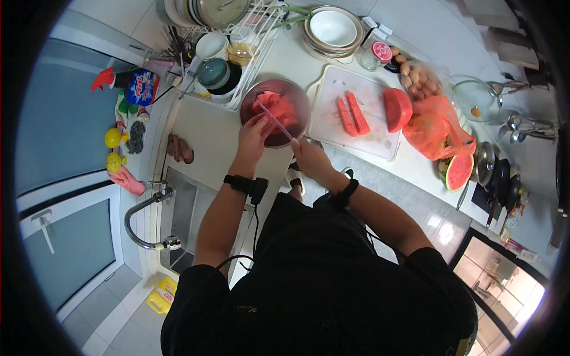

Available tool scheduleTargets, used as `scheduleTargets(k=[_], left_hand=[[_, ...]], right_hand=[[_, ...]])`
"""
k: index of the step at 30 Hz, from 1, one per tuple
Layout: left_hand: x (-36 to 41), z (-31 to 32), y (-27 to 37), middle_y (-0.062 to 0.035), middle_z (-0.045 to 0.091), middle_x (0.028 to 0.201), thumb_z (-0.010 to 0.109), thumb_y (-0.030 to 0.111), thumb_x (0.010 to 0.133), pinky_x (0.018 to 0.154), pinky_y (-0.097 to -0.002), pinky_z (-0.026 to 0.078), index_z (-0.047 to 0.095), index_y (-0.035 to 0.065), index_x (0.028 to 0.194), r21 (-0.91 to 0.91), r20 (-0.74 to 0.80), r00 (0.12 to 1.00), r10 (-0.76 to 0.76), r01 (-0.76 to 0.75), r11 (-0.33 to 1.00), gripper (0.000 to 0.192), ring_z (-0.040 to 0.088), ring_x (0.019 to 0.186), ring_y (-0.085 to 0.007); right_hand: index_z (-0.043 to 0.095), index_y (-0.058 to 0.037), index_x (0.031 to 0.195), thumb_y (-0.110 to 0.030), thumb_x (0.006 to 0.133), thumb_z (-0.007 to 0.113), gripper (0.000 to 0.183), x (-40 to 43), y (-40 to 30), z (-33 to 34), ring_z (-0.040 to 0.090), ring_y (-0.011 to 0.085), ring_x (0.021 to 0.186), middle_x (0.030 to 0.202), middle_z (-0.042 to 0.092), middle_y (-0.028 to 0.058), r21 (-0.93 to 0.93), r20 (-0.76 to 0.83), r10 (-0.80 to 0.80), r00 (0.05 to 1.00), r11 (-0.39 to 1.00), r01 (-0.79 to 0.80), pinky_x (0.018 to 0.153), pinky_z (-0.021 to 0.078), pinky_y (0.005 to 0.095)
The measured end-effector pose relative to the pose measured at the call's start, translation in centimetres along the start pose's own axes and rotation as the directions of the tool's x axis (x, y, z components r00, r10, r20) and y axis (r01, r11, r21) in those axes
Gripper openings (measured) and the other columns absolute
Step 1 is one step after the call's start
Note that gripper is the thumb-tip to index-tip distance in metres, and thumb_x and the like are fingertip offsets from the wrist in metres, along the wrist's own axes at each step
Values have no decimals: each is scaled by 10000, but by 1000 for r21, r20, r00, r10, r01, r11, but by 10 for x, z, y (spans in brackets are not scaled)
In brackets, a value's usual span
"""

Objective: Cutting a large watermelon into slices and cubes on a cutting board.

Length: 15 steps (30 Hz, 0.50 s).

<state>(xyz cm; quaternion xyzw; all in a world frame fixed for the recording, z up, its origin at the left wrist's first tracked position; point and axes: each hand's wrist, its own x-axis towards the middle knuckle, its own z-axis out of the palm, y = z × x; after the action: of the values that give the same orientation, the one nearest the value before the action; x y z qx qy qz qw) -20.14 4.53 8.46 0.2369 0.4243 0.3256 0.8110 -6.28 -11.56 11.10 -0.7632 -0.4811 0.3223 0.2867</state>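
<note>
A metal colander on the counter holds cut watermelon chunks. My right hand grips a knife by its handle, and the blade slants up to the left over the fruit. Above the colander's near left side, my left hand pinches a piece of watermelon close to the blade; the fingers hide most of that piece. On the white cutting board to the right lie two watermelon strips, with a larger watermelon wedge at its right side.
A dish rack with bowls stands behind the colander to the left. The sink and faucet are at my left. An orange plastic bag, a cut watermelon and a glass jar stand around the board's right and back.
</note>
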Motion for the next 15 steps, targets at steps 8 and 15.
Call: scheduleTargets(k=[8,15], left_hand=[[15,-15,-2,-162,693,1189,671,45,981,1015,-373,567,637,-43,1262,357,1,988,155,-145,923,296,695,1091,-279],[20,12,-5,-172,663,1334,734,117,922,1051,-402,495,648,15,1311,844,397,706,587,-532,70,412,656,1187,-332]], right_hand=[[535,26,1051,-411,1087,428,452,-4,30,9,643,568,786,806,666,345,-124,-30,6,1000,992,-10,725,492,659],[542,2,1041,-426,1089,453,439,-40,55,-64,632,573,793,792,649,355,-11,-157,310,938,949,-315,707,486,642]])
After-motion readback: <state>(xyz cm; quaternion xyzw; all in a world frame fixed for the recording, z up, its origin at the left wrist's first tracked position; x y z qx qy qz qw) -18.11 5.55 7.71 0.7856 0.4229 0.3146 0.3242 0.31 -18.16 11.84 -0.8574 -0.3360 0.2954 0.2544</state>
